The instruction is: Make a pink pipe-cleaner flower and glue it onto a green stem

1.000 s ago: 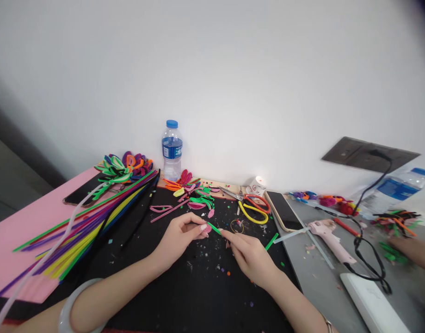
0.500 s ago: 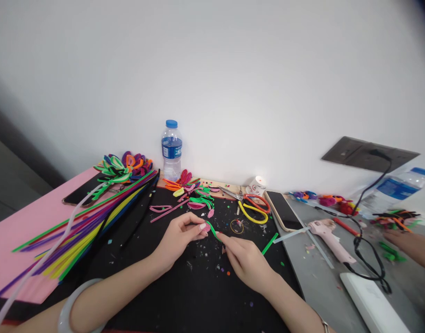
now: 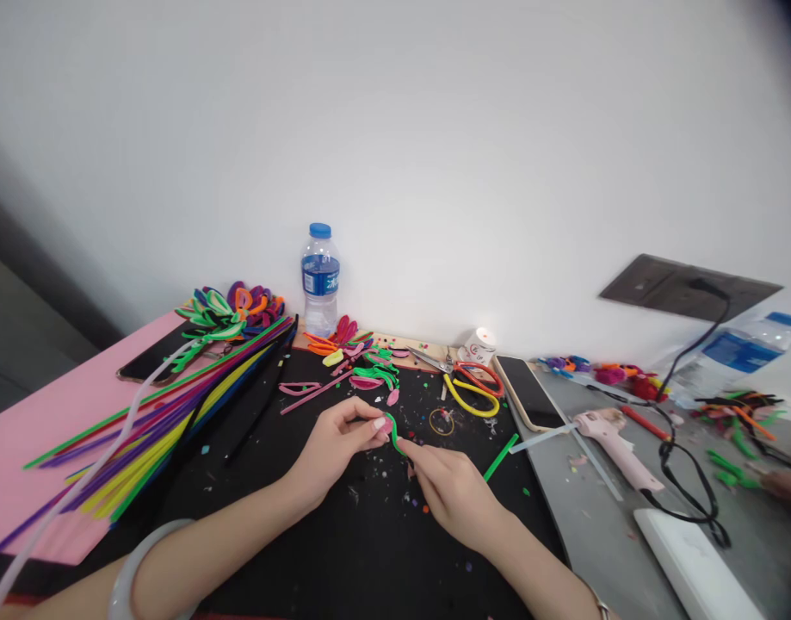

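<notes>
My left hand pinches a small pink folded piece with a short green pipe cleaner at its fingertips, low over the black mat. My right hand pinches the other end of that green pipe cleaner, which curves between the two hands. Another green piece lies on the mat just right of my right hand. A white bangle sits on my left wrist.
Long coloured pipe cleaners fan out at left over a pink board. Folded petals, a water bottle, scissors, a phone and a pink glue gun lie behind. Another person's hand is at far right.
The green pipe cleaner has gone from straight to bent as my right hand moved left toward my left hand. The other person's hand at right has drawn back toward the edge.
</notes>
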A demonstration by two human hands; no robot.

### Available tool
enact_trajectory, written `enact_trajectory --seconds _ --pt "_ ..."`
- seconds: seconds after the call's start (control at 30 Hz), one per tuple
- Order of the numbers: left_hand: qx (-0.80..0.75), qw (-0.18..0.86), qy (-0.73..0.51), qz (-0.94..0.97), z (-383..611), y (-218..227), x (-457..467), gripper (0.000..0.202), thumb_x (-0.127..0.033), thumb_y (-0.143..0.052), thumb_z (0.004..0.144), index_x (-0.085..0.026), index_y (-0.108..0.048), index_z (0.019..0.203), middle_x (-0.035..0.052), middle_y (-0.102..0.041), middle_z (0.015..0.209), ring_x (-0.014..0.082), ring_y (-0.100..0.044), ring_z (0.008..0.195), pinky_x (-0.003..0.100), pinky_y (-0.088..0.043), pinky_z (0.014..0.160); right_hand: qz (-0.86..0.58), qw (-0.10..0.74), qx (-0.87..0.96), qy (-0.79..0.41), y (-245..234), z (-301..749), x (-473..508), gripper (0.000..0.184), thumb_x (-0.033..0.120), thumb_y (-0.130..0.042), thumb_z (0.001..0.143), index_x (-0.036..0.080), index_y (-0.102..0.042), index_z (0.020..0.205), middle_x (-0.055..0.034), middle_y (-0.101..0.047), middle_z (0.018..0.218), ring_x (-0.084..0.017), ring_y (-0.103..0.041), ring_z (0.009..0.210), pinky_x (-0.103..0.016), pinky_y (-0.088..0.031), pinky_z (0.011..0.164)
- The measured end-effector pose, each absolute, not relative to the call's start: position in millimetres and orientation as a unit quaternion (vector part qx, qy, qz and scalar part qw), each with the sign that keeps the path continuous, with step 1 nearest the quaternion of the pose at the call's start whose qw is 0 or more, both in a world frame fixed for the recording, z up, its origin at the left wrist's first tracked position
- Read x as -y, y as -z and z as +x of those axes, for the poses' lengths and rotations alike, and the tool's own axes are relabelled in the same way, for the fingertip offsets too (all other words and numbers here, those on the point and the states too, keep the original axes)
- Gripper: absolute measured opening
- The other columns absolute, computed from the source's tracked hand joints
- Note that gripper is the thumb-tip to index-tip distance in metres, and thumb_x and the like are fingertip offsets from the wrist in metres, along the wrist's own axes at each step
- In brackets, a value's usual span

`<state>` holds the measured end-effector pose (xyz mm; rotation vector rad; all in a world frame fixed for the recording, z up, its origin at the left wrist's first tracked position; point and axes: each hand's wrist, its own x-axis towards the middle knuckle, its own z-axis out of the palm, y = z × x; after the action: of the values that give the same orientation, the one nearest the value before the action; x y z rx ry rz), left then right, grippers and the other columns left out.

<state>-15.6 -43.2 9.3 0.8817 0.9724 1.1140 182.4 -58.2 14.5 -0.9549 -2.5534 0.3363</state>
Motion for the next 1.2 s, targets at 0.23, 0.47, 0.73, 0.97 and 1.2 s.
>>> enact_trajectory --seconds 0.23,0.47,0.73,0.97,1.2 --pt "-0.417 0.658 -0.492 0.388 -15.0 -6.2 42.4 0.018 -0.026 -0.071 0.070 -0.014 -0.062 0.078 0.0015 -0.066 0.075 0.0112 -0.062 0.070 0.026 -0.051 0.075 -0.334 0.203 0.913 -0.114 -16.9 179.9 58.7 0.038 0.007 -0.031 0.087 0.010 -0.048 0.122 -0.0078 -0.063 0.076 -0.017 -0.060 0.065 -0.027 -0.049 0.060" --pt "-0.426 0.661 -0.486 0.381 -13.7 -9.6 45.6 0.021 -0.027 -0.073 0.067 -0.013 -0.062 0.077 0.0019 -0.067 0.074 0.0114 -0.061 0.069 0.026 -0.051 0.074 -0.327 0.207 0.915 -0.117 -16.2 178.7 58.9 0.039 0.007 -0.031 0.087 0.011 -0.048 0.122 -0.0065 -0.062 0.075 -0.017 -0.058 0.064 -0.027 -0.048 0.058" --pt "-0.435 0.652 -0.483 0.390 -13.5 -11.7 46.0 0.021 -0.029 -0.073 0.066 -0.013 -0.063 0.075 0.0017 -0.066 0.073 0.0129 -0.061 0.068 0.029 -0.051 0.073 -0.329 0.203 0.914 -0.121 -18.4 177.7 59.2 0.039 0.007 -0.030 0.088 0.013 -0.048 0.121 -0.0056 -0.061 0.075 -0.016 -0.058 0.064 -0.026 -0.048 0.060" --pt "-0.434 0.650 -0.479 0.399 -13.6 -12.2 45.0 0.020 -0.028 -0.073 0.067 -0.013 -0.063 0.074 0.0003 -0.065 0.071 0.0116 -0.060 0.067 0.026 -0.050 0.072 -0.330 0.196 0.916 -0.115 -18.5 177.1 58.7 0.038 0.007 -0.031 0.087 0.012 -0.049 0.120 -0.0058 -0.061 0.075 -0.016 -0.058 0.064 -0.025 -0.046 0.059" --pt "-0.430 0.649 -0.480 0.406 -13.1 -10.2 45.7 0.019 -0.028 -0.071 0.069 -0.013 -0.062 0.076 0.0009 -0.065 0.073 0.0121 -0.060 0.069 0.026 -0.050 0.070 -0.336 0.187 0.915 -0.124 -18.7 177.1 58.7 0.038 0.007 -0.030 0.087 0.013 -0.048 0.120 -0.0052 -0.061 0.076 -0.016 -0.058 0.065 -0.025 -0.046 0.060"
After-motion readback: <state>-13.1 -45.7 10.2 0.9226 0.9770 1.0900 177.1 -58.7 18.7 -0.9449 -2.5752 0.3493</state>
